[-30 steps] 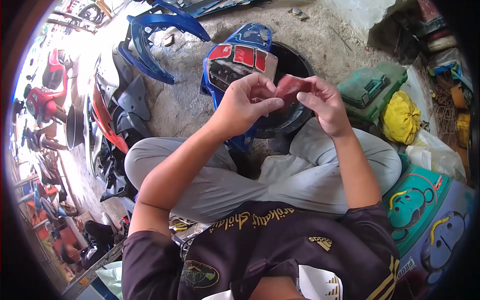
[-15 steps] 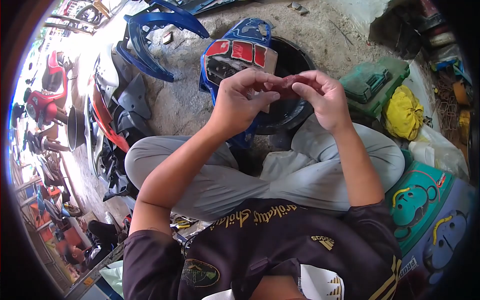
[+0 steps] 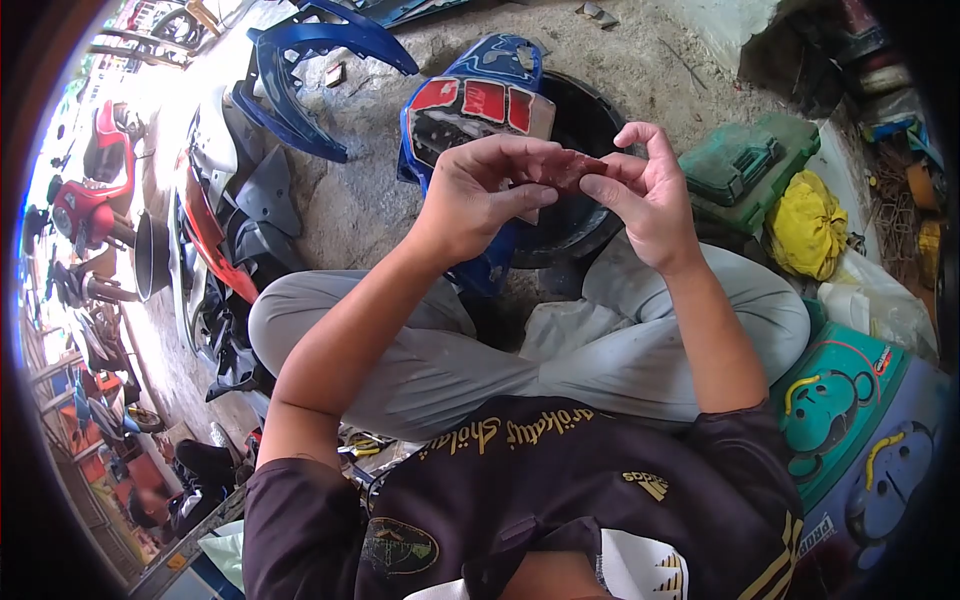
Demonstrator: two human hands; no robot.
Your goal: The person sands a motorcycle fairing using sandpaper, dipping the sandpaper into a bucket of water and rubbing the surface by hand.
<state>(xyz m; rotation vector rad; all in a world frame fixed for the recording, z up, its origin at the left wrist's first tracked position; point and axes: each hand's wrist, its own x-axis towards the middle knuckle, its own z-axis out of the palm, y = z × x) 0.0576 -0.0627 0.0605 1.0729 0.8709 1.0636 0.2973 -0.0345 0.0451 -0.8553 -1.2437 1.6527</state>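
Observation:
A small dark red sheet that looks like sandpaper is held up between my two hands, above a black round basin. My left hand pinches its left end between thumb and fingers. On the other side, my right hand grips the right end with the thumb, its index finger raised and curled away. Beyond my left hand, a blue motorcycle body panel with red and black decals lies tilted, partly over the basin. My hands hide part of the panel.
A blue curved fairing lies on the concrete at the upper left, near grey and red panels. To the right are a green case, a yellow bundle and a teal box. Another person is at the lower left.
My right hand's index finger has lifted off the sandpaper and curled upward. More of the sheet now shows between my hands.

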